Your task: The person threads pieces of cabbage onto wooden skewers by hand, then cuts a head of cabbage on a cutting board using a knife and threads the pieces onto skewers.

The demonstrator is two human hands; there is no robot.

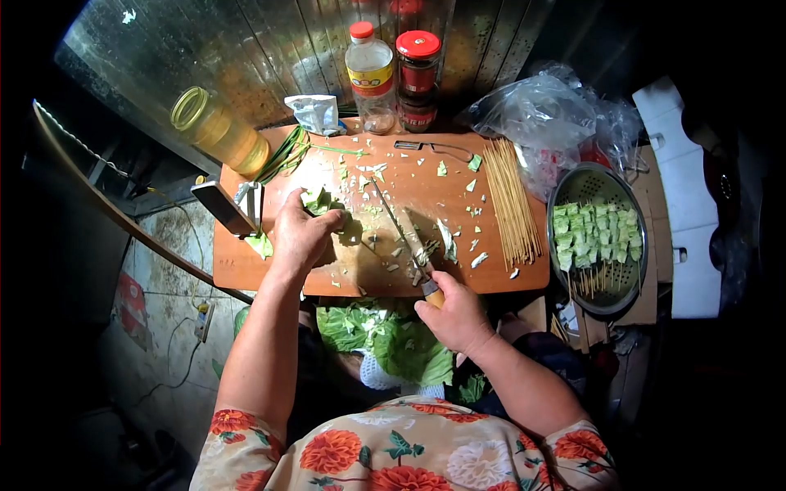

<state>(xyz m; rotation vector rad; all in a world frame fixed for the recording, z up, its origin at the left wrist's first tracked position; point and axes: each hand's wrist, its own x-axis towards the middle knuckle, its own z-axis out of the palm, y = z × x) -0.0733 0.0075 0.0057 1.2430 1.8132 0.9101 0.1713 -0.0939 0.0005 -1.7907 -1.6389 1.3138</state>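
My left hand [304,231] is closed around some cut green leaf pieces [321,201] above the left half of the wooden board [442,192]. In my right hand [458,315] is the wooden handle of a knife [399,227], at the board's front edge. The blade points up and to the left, its tip near the board's middle, apart from the leaves in my left hand. Small leaf scraps [449,240] lie scattered over the board. Below the board's front edge are large green cabbage leaves [409,348].
Bamboo skewers [512,204] lie at the board's right. Beyond are a colander [602,309] with skewered leaf pieces [598,233] and plastic bags [544,110]. A bottle [371,82], a red-lidded jar [418,69], a jar of yellow liquid [225,135] and a phone [223,208] stand behind and left.
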